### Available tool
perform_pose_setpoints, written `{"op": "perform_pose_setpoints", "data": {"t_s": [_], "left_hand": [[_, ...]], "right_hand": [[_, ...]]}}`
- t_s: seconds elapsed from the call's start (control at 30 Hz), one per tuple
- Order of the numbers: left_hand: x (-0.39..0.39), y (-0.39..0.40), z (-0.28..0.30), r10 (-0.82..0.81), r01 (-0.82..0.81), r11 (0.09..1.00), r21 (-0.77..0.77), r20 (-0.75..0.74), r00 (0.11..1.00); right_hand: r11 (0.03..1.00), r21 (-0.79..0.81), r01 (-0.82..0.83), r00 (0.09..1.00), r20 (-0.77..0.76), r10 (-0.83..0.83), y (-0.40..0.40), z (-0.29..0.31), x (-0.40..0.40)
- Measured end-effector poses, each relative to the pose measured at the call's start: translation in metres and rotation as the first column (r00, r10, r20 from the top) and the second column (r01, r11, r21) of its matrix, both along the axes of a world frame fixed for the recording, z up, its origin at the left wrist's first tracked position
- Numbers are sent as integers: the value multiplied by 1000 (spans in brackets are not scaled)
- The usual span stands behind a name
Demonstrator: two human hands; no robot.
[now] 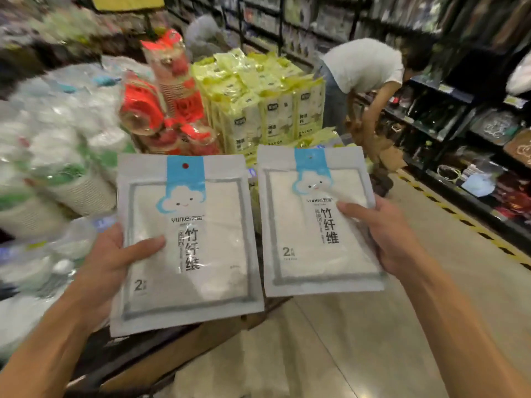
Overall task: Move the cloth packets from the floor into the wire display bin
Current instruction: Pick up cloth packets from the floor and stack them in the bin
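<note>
Gripping one cloth packet (186,242) in the left hand (112,262), another (319,222) in the right hand (385,234) (light, floppy, slick film); edge pinches suit.

I note two packets side by side: the left packet (186,242) in the left hand (112,262), the right packet (319,222) in the right hand (388,231). Behind them stand stacked tissue packs (258,101), cup stacks (172,90) to their left. Shelves (459,116) run along the right, a bending person (362,70) before them.
</note>
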State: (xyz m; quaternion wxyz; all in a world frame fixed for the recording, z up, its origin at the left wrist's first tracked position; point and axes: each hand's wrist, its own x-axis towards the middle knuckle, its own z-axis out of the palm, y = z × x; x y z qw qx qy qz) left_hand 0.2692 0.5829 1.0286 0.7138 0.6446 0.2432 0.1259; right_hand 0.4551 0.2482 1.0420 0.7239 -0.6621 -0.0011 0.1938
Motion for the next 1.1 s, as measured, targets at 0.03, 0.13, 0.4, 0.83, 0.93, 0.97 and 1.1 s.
{"op": "perform_pose_setpoints", "data": {"t_s": [0.03, 0.13, 0.4, 0.83, 0.93, 0.97, 1.1], "left_hand": [[-14, 11, 6, 31, -31, 999, -10, 5, 1000], [-57, 40, 21, 124, -124, 992, -13, 9, 992], [-179, 62, 36, 423, -424, 906, 1, 35, 905], [-324, -117, 43, 835, -831, 550, -85, 48, 548], [-369, -157, 37, 896, -893, 444, -77, 17, 444], [-382, -171, 39, 922, -919, 386, -72, 11, 387], [-436, -222, 45, 971, -970, 240, -48, 27, 239]], "right_hand": [[999, 10, -32, 999, 13, 31, 18, 5, -4], [988, 32, -149, 988, 44, 147, 67, 17, -16], [875, 31, -483, 873, 98, 478, 164, 31, -47], [473, 89, -877, 481, 130, 867, 194, 33, -128], [371, 77, -925, 378, 119, 918, 198, 33, -164], [340, 65, -938, 345, 121, 931, 199, 35, -176], [215, 30, -976, 217, 141, 966, 203, 43, -233]]}}
